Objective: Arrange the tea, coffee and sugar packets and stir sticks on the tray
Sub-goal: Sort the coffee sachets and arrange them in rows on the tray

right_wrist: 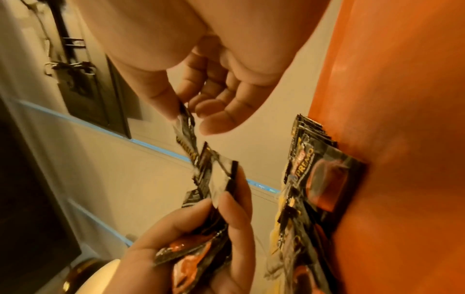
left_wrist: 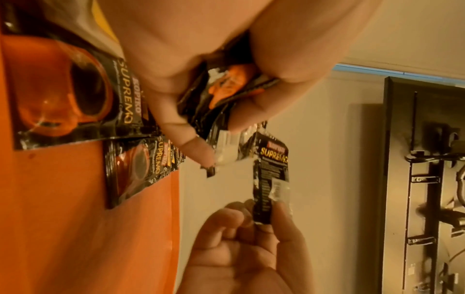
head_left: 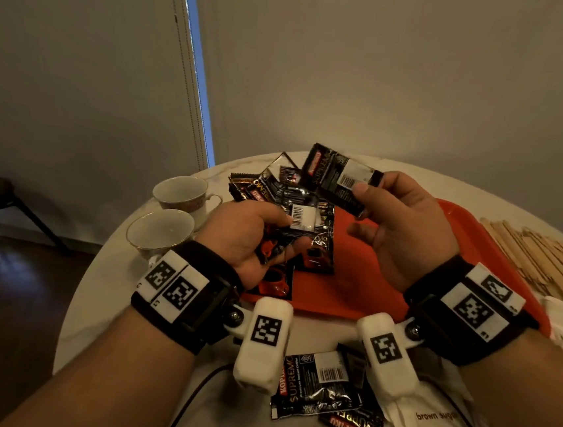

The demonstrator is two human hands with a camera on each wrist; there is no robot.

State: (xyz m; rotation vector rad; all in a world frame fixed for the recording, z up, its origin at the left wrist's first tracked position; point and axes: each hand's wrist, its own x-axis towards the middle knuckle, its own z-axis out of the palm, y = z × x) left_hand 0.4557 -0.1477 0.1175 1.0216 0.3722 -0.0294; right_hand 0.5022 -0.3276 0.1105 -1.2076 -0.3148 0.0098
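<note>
An orange tray (head_left: 362, 290) lies on the round white table, with black coffee packets (head_left: 317, 254) laid along its left side. My left hand (head_left: 253, 241) holds a small stack of coffee packets (head_left: 302, 215) above the tray's left part; in the left wrist view its fingers (left_wrist: 186, 123) curl round the stack (left_wrist: 226, 95). My right hand (head_left: 405, 232) pinches one coffee packet (head_left: 340, 179) by its end between thumb and fingers, lifted over the tray's far edge; the same packet (left_wrist: 271, 179) hangs upright in the left wrist view. Wooden stir sticks (head_left: 544, 259) lie piled right of the tray.
Two white teacups (head_left: 170, 213) stand left of the tray. More coffee packets (head_left: 322, 386) lie on the table near me, beside white brown sugar packets (head_left: 435, 421). Loose coffee packets (head_left: 262, 184) sit at the tray's far left. A black cable (head_left: 194, 387) runs over the near edge.
</note>
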